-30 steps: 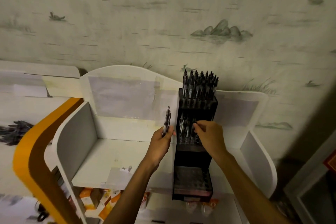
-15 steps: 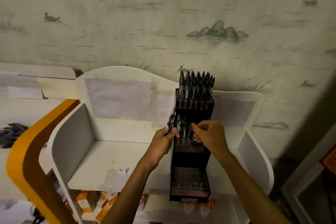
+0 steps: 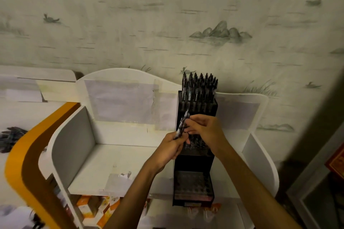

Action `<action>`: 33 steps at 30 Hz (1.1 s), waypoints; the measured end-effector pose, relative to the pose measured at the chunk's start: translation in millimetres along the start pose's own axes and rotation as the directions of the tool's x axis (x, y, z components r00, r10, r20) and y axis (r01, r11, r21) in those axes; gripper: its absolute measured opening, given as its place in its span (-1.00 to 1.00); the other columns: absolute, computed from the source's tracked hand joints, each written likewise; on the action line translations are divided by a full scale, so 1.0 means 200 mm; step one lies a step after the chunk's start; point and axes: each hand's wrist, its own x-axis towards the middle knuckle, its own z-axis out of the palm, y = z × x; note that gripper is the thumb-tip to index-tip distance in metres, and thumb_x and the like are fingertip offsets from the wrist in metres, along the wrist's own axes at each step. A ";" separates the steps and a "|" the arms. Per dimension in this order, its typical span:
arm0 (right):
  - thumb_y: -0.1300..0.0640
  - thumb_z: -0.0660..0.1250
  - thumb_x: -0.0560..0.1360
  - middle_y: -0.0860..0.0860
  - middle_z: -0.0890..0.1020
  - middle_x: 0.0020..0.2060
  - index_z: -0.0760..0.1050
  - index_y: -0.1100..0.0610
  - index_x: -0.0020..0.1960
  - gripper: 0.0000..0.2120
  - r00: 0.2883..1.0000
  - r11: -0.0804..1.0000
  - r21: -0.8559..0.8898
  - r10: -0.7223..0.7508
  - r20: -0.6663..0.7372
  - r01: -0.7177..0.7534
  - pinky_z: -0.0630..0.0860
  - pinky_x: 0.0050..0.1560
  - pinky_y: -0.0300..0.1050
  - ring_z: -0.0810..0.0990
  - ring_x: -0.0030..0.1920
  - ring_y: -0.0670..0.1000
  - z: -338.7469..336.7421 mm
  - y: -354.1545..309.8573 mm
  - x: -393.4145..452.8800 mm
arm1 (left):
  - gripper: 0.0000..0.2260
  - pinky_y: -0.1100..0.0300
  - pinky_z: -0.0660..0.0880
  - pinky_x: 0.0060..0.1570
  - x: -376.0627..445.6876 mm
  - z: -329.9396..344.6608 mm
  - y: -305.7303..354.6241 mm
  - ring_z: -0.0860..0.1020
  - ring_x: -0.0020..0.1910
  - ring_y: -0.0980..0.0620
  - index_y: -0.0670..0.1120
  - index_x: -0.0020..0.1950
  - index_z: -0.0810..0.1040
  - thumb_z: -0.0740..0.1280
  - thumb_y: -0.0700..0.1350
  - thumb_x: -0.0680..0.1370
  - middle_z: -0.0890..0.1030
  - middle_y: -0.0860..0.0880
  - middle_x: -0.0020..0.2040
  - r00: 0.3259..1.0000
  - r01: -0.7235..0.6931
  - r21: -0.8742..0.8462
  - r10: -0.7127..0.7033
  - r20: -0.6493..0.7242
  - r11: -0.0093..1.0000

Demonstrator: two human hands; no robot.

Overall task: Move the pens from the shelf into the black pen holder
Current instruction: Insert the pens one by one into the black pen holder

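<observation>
A tall black tiered pen holder (image 3: 193, 165) stands on a white shelf (image 3: 104, 165). Its top tier is packed with several dark pens (image 3: 200, 87), its middle tier holds several more, and its bottom tier shows bare holes. My left hand (image 3: 172, 148) grips a small bunch of dark pens (image 3: 182, 125) that point up just left of the holder's middle tier. My right hand (image 3: 204, 132) is in front of that tier, its fingertips pinching the upper part of the bunch.
The shelf has white curved side walls and a taped back panel. An orange and brown curved edge (image 3: 24, 161) lies to the left, with a heap of dark pens (image 3: 11, 135) beyond it. Orange boxes (image 3: 98, 208) sit on the level below. Patterned wallpaper rises behind.
My left hand has brought the bunch of pens rightward up to the holder. My right hand has left the middle tier's pens and taken hold of the bunch.
</observation>
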 end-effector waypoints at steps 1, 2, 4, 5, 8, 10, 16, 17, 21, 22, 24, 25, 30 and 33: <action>0.22 0.41 0.51 0.06 0.73 -0.19 0.65 0.20 0.00 -0.90 0.999 0.999 0.034 0.012 -0.043 -0.010 0.66 -0.10 -0.05 0.72 -0.17 0.08 -0.01 0.00 0.01 | -0.73 0.27 0.17 -0.52 0.00 0.00 0.00 0.23 -0.52 0.10 -0.13 -0.09 0.55 0.21 -0.01 0.68 0.30 0.01 -0.47 1.000 0.010 0.008 -0.010 -0.006 1.000; 0.22 0.40 0.52 0.07 0.73 -0.18 0.64 0.22 0.01 -0.89 0.995 0.997 0.071 0.022 -0.095 -0.016 0.67 -0.11 -0.03 0.72 -0.17 0.11 -0.02 0.00 0.01 | -0.74 0.28 0.17 -0.51 0.00 -0.01 0.00 0.24 -0.52 0.11 -0.13 -0.08 0.56 0.22 -0.01 0.67 0.31 0.03 -0.48 0.999 0.026 0.017 -0.025 -0.022 1.000; 0.23 0.40 0.52 0.10 0.73 -0.17 0.63 0.26 0.03 -0.87 0.977 0.988 0.156 0.044 -0.209 -0.011 0.67 -0.13 -0.05 0.72 -0.16 0.13 -0.06 -0.01 0.03 | -0.77 0.27 0.19 -0.49 0.01 -0.02 -0.02 0.27 -0.52 0.12 -0.11 -0.08 0.58 0.26 -0.02 0.66 0.35 0.07 -0.50 0.994 0.068 0.042 -0.064 -0.093 0.997; 0.23 0.40 0.52 0.12 0.72 -0.16 0.63 0.28 0.03 -0.86 0.964 0.983 0.185 0.048 -0.261 0.000 0.67 -0.13 -0.07 0.72 -0.17 0.13 -0.08 -0.01 0.03 | -0.78 0.25 0.20 -0.47 0.02 -0.03 -0.03 0.27 -0.51 0.11 -0.11 -0.08 0.59 0.26 -0.01 0.65 0.35 0.07 -0.49 0.988 0.085 0.053 -0.077 -0.132 0.995; 0.21 0.41 0.52 0.10 0.72 -0.18 0.64 0.26 0.02 -0.86 0.925 0.997 0.053 -0.032 -0.378 0.056 0.67 -0.14 -0.07 0.72 -0.21 0.07 -0.14 0.01 0.05 | -0.72 0.23 0.20 -0.46 0.02 -0.06 -0.07 0.26 -0.50 0.08 -0.15 -0.07 0.60 0.23 0.00 0.66 0.32 0.02 -0.48 0.974 0.089 0.044 -0.078 -0.213 0.995; 0.18 0.41 0.52 0.04 0.72 -0.21 0.65 0.23 0.02 -0.85 0.906 0.992 -0.094 -0.114 -0.407 0.083 0.67 -0.14 -0.07 0.72 -0.24 0.00 -0.17 0.02 0.05 | -0.68 0.27 0.20 -0.49 0.02 -0.07 -0.07 0.24 -0.53 0.12 -0.12 -0.12 0.60 0.19 0.02 0.68 0.30 0.02 -0.49 0.971 0.072 0.025 -0.065 -0.231 0.997; 0.11 0.42 0.52 -0.06 0.68 -0.27 0.67 0.14 0.00 -0.88 0.865 0.839 -0.520 -0.373 -0.335 0.160 0.63 -0.12 -0.20 0.67 -0.26 -0.12 -0.20 0.07 0.04 | -0.64 0.29 0.23 -0.47 -0.02 -0.07 -0.03 0.27 -0.52 0.12 -0.09 -0.16 0.53 0.15 0.09 0.68 0.32 0.08 -0.51 0.964 0.046 0.096 -0.019 -0.265 0.994; 0.12 0.42 0.52 -0.03 0.69 -0.26 0.67 0.16 0.01 -0.87 0.861 0.818 -0.550 -0.395 -0.321 0.171 0.61 -0.12 -0.23 0.66 -0.26 -0.11 -0.20 0.08 0.04 | -0.64 0.29 0.28 -0.44 -0.02 -0.07 -0.02 0.34 -0.50 0.09 -0.09 -0.17 0.53 0.15 0.08 0.68 0.36 0.10 -0.54 0.962 0.037 0.129 -0.001 -0.272 0.991; 0.14 0.42 0.52 0.01 0.70 -0.25 0.67 0.19 0.01 -0.86 0.868 0.786 -0.589 -0.413 -0.274 0.188 0.57 -0.14 -0.31 0.65 -0.28 -0.09 -0.19 0.10 0.04 | -0.66 -0.18 0.50 -0.02 -0.01 -0.06 -0.01 0.46 0.06 0.02 -0.05 -0.20 0.58 0.18 0.02 0.69 0.55 -0.13 -0.25 0.953 0.019 0.159 0.031 -0.302 0.987; 0.15 0.43 0.51 0.01 0.70 -0.26 0.67 0.19 0.01 -0.87 0.868 0.781 -0.594 -0.417 -0.269 0.191 0.53 -0.15 -0.37 0.64 -0.28 -0.10 -0.19 0.11 0.04 | -0.67 -0.16 0.48 -0.07 -0.01 -0.06 -0.01 0.51 -0.02 -0.10 -0.05 -0.20 0.59 0.19 0.00 0.68 0.53 -0.11 -0.29 0.950 0.015 0.160 0.036 -0.312 0.987; 0.16 0.43 0.51 0.01 0.70 -0.26 0.67 0.19 0.00 -0.88 0.872 0.773 -0.605 -0.416 -0.259 0.190 0.47 -0.17 -0.48 0.62 -0.29 -0.11 -0.18 0.12 0.04 | -0.71 0.09 0.41 -0.19 0.00 -0.07 -0.02 0.41 -0.31 -0.06 -0.02 -0.18 0.60 0.21 -0.01 0.67 0.49 0.09 -0.41 0.944 -0.005 0.159 0.057 -0.325 0.987; 0.17 0.44 0.51 0.02 0.70 -0.26 0.67 0.19 0.00 -0.88 0.876 0.773 -0.606 -0.411 -0.252 0.188 0.46 -0.17 -0.49 0.62 -0.29 -0.11 -0.18 0.13 0.04 | -0.74 0.17 0.39 -0.18 0.00 -0.08 -0.03 0.44 -0.30 0.02 -0.02 -0.14 0.59 0.20 -0.02 0.67 0.47 0.14 -0.38 0.945 -0.013 0.153 0.062 -0.322 0.988; 0.18 0.44 0.50 0.02 0.70 -0.26 0.67 0.18 -0.01 -0.89 0.902 0.775 -0.602 -0.380 -0.204 0.191 0.53 -0.15 -0.42 0.64 -0.29 -0.11 -0.15 0.19 0.02 | -0.74 0.26 0.39 -0.24 0.01 -0.08 -0.05 0.36 -0.31 0.11 -0.08 0.06 0.50 0.10 0.03 0.70 0.41 0.04 -0.28 0.965 -0.010 0.146 0.048 -0.259 0.989; 0.18 0.43 0.50 0.01 0.70 -0.28 0.67 0.18 -0.01 -0.90 0.901 0.772 -0.607 -0.382 -0.205 0.189 0.45 -0.17 -0.54 0.63 -0.31 -0.14 -0.14 0.20 0.01 | -0.77 0.30 0.34 -0.28 0.00 -0.07 -0.04 0.37 -0.36 0.19 -0.06 0.07 0.48 0.11 0.03 0.70 0.41 0.11 -0.29 0.959 -0.050 0.140 0.087 -0.270 0.989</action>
